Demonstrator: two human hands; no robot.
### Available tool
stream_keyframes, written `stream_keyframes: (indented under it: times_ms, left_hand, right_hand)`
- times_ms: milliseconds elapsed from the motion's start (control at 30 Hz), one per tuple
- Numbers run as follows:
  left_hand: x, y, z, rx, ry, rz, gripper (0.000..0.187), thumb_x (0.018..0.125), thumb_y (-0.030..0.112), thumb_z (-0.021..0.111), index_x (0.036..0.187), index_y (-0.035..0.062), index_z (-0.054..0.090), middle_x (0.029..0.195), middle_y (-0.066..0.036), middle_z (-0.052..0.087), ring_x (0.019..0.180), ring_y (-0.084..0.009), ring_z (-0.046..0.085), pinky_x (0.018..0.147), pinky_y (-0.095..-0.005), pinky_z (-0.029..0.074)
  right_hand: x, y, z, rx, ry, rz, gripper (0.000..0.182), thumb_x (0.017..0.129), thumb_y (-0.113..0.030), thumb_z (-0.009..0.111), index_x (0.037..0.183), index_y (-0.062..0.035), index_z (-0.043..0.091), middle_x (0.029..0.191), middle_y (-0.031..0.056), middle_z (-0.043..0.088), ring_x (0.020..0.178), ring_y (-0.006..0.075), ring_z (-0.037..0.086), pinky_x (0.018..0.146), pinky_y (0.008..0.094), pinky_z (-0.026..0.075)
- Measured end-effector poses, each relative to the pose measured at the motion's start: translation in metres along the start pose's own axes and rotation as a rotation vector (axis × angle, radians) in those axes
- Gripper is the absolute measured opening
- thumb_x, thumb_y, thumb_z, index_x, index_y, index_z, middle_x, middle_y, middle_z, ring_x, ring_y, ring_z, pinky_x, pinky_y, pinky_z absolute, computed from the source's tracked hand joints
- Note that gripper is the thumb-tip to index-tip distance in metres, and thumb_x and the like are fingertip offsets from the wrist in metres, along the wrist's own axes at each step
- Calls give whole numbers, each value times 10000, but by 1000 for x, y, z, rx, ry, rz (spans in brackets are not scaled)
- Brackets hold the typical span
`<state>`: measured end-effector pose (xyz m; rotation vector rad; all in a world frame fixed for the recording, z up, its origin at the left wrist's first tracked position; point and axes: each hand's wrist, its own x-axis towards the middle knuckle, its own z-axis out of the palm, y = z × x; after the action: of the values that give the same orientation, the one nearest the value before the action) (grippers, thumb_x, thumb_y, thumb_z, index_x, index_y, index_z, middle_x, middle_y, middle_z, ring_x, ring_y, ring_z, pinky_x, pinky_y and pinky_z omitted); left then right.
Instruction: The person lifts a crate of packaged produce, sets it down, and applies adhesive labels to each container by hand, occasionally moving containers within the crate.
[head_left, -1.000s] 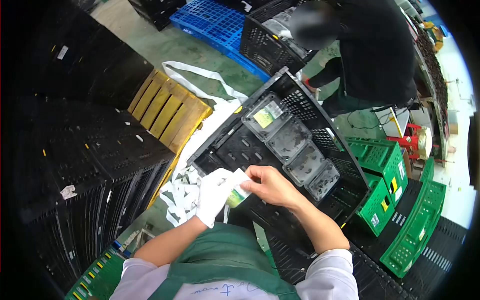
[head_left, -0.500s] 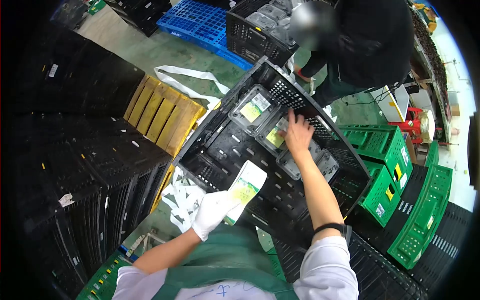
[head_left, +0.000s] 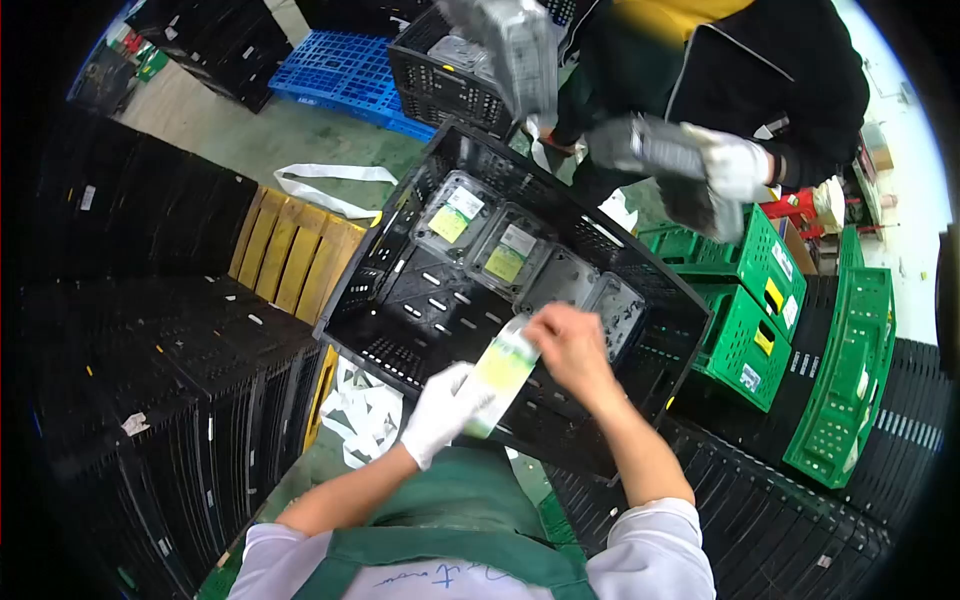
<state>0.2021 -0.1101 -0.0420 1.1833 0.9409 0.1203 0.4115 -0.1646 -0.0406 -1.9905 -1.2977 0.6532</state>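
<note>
My left hand [head_left: 445,408], in a white glove, grips a roll of green and yellow labels [head_left: 503,370] over the near side of a black crate [head_left: 365,325]. My bare right hand [head_left: 568,340] pinches at the roll's upper end; whether a label is between its fingers is too blurred to tell. Along the crate's far side lie clear plastic boxes. The leftmost box [head_left: 428,238] and the one beside it [head_left: 488,246] each bear a label. Two more, a third box [head_left: 560,278] and a fourth box [head_left: 615,305], show no label.
Across the crate, a co-worker [head_left: 790,75] in dark clothing and white gloves holds clear boxes [head_left: 665,150]. Stacked black crates [head_left: 150,330] and a yellow pallet [head_left: 290,250] stand left. Green crates [head_left: 745,335] are at right, a blue pallet [head_left: 345,80] at back left.
My right hand has moved from the second box back to the label roll. That box's label is now uncovered. The co-worker has shifted and now holds clear boxes near the crate's far side.
</note>
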Motion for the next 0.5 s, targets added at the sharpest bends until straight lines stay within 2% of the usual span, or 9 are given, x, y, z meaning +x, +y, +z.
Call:
stream_keyframes:
  times_ms: [33,100,133,233,300,367,400,467,500]
  left_hand:
    - [-6,-13,5,39,-46,64,171,847,149,676,943,7,671,816,-28,665,737,-42,568,622,-221,460]
    - [-19,-26,8,-197,-93,-262,188,859,135,666,968,-18,673,842,-36,680,749,-49,582,662,-220,476]
    - [-23,-29,10,-196,-94,-266,188,859,135,666,968,-18,673,842,-36,680,749,-49,582,662,-220,476]
    - [-32,-26,15,-103,-81,-293,184,868,116,658,966,-39,677,834,-37,684,736,-55,590,672,-223,482]
    - [-39,-17,13,-10,-108,-199,168,871,104,651,959,-36,684,843,-37,688,740,-57,595,672,-223,483]
    - [-42,-17,11,-50,-63,-199,149,867,96,648,930,-33,690,807,-38,681,719,-59,588,651,-230,471]
    - [-40,-24,8,-48,-52,-155,144,862,95,650,917,-32,690,785,-39,673,708,-62,579,648,-233,464]
    - [-40,-23,8,-110,-10,-77,134,853,98,649,856,-30,689,722,-41,643,688,-69,554,638,-240,442]
    - [-35,-16,8,-110,-11,-76,134,853,98,649,856,-30,689,722,-41,643,688,-69,554,638,-240,442]
  right_hand:
    - [9,28,-4,-140,30,10,163,788,-208,639,717,-61,629,703,108,623,697,303,622,619,430,458]
    - [27,89,-4,-254,-51,157,183,782,-258,658,798,-77,641,844,109,658,876,318,613,743,453,431]
    - [34,114,0,-431,-108,203,286,765,-322,688,936,-97,645,1017,110,646,1032,304,563,834,460,388]
    - [46,160,24,-580,-184,263,424,737,-345,724,1063,-96,617,1148,100,602,1120,277,513,871,449,369]
    - [42,160,27,-568,-247,291,475,741,-327,731,1122,-83,586,1200,119,568,1157,257,487,874,439,369]
    - [19,136,36,-659,89,237,486,750,-329,727,1136,-71,584,1182,150,563,1145,280,490,883,442,373]
    - [4,118,37,-541,120,256,505,768,-338,725,1164,-60,579,1110,124,598,1064,251,539,881,414,395]
    - [-28,79,12,618,-252,476,415,864,-280,657,1184,-37,555,951,47,627,953,189,590,855,361,446]
    - [-52,53,4,982,-200,508,296,895,-226,625,1087,-6,578,935,20,630,863,120,593,795,282,461]
